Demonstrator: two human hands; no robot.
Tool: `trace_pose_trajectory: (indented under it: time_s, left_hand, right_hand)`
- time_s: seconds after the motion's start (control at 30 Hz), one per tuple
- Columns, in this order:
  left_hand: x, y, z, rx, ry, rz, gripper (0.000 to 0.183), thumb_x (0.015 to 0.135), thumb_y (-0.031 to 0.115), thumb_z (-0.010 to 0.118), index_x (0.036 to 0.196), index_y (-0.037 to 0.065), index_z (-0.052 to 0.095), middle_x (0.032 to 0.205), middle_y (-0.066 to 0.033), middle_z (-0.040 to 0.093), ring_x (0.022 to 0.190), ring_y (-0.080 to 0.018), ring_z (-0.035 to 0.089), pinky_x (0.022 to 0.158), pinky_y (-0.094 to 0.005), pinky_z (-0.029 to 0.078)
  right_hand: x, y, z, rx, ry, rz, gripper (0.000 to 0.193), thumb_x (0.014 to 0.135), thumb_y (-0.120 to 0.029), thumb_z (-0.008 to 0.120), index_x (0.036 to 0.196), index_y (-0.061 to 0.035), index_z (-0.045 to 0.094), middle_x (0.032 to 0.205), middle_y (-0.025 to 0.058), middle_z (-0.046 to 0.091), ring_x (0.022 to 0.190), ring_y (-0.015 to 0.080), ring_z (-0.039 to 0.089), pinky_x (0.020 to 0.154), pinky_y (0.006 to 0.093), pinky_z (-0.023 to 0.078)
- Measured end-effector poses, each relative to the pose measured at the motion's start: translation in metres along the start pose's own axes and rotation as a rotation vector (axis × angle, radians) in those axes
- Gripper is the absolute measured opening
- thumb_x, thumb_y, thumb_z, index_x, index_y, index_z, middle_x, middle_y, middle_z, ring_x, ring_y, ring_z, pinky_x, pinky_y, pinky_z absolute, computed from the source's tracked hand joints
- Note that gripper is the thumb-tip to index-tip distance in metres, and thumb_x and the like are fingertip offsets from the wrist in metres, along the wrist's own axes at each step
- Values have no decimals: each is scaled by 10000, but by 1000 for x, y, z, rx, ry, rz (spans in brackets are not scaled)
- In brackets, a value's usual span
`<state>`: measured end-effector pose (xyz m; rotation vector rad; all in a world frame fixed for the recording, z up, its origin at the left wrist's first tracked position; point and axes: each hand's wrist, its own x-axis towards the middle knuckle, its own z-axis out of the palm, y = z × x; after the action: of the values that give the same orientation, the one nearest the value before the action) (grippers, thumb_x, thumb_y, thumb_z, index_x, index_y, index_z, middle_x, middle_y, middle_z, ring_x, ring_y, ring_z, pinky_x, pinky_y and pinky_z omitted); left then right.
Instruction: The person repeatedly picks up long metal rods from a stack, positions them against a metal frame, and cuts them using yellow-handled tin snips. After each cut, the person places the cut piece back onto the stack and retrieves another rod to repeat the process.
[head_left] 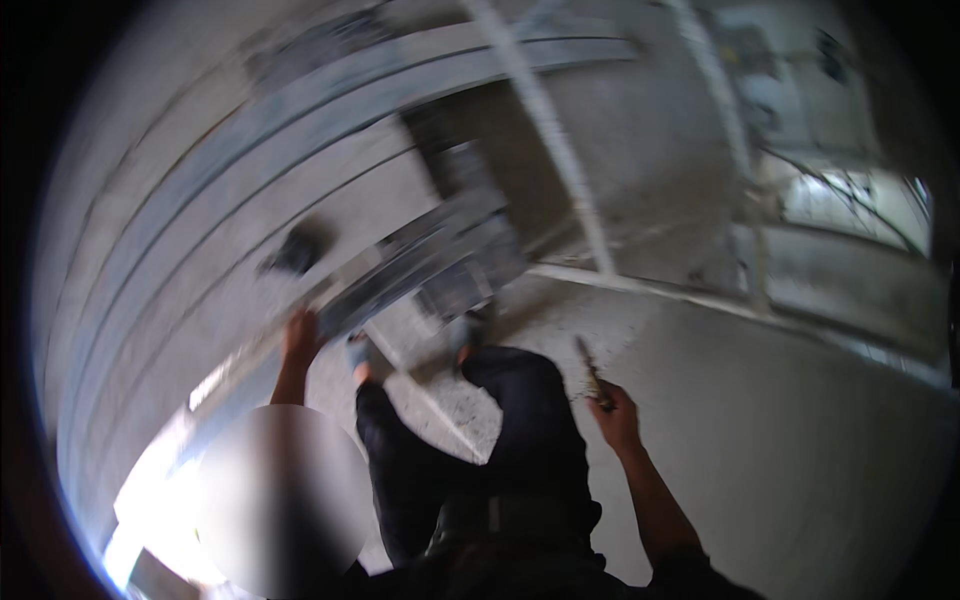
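My right hand (618,415) is closed around a slim hand tool (590,368). The tool has a narrow dark end pointing up and away, with a tan part near my fingers; blur hides its exact kind. My left hand (302,335) is at the near edge of a broad grey surface (340,185) marked by long dark lines. Motion smears its fingers, so whether they grip the edge cannot be made out. A small dark object (300,248) lies on that surface, beyond my left hand.
Grey blocks or boards (460,235) are stacked ahead of my feet. Pale poles (550,130) cross the far side, and a pale rail (680,290) runs along the right. Bare grey floor (760,430) spreads at right. Strong light enters at lower left.
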<state>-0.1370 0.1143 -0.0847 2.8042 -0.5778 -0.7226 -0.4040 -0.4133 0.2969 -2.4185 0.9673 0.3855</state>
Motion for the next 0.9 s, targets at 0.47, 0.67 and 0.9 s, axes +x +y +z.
trace_pose_trajectory:
  time_s: [0.47, 0.67, 0.9]
  left_hand:
    - [3, 44, -65, 143, 26, 60, 483, 790, 201, 834, 1172, 105, 555, 1171, -138, 646, 1064, -375, 659, 824, -519, 543]
    - [-9, -23, -28, -270, 81, 20, 484, 880, 249, 748, 1316, 81, 623, 1325, -210, 635, 1215, -381, 612, 1021, -474, 479]
    - [-64, 55, -216, -514, 42, 58, 438, 812, 213, 817, 1142, 9, 615, 1151, -190, 704, 1125, -358, 666, 941, -424, 530]
  right_hand:
    - [2, -13, -29, 66, -28, 10, 487, 878, -314, 787, 1258, -46, 643, 1066, 158, 637, 934, 291, 657, 822, 376, 535]
    - [-17, 10, -33, 369, -98, -2, 359, 885, -145, 742, 1208, -54, 614, 1026, 91, 610, 894, 181, 613, 826, 348, 520]
    - [2, -27, -80, 622, -201, 275, 147, 927, -113, 698, 967, -89, 558, 701, -4, 558, 581, 93, 527, 558, 278, 449]
